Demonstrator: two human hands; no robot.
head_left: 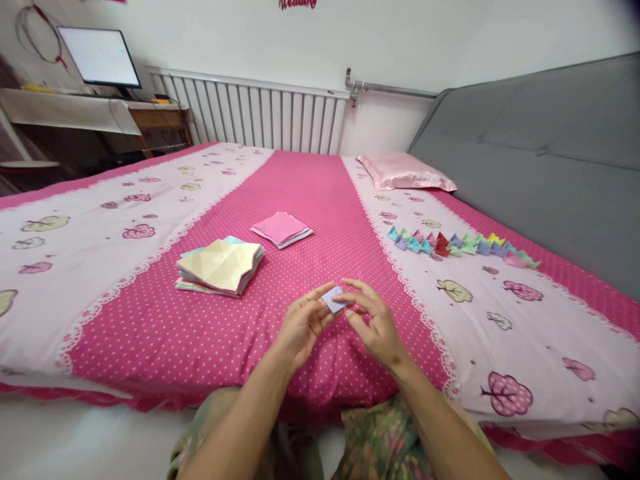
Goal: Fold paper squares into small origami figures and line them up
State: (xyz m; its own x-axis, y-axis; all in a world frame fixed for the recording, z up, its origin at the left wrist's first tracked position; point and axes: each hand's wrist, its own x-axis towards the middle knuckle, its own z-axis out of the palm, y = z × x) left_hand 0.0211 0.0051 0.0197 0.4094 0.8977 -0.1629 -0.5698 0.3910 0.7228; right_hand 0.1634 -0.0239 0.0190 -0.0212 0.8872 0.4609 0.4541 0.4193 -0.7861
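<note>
Both of my hands meet over the near edge of the bed, pinching a small folded piece of lilac paper [333, 299] between their fingertips. My left hand [301, 325] grips its left side with thumb and fingers closed. My right hand [376, 320] holds the right side the same way. Beyond them, on the pink dotted bedspread [320, 200], lies a stack of creased pastel paper sheets [221, 267] with a yellow one on top. Farther back lies a smaller stack of pink folded squares [281, 229].
A row of several small folded paper shapes in many colours [460, 245] lies on the right part of the bed. A pink pillow [404, 172] rests by the grey headboard [540, 153]. A radiator [250, 113] and a desk with a monitor [100, 57] stand behind.
</note>
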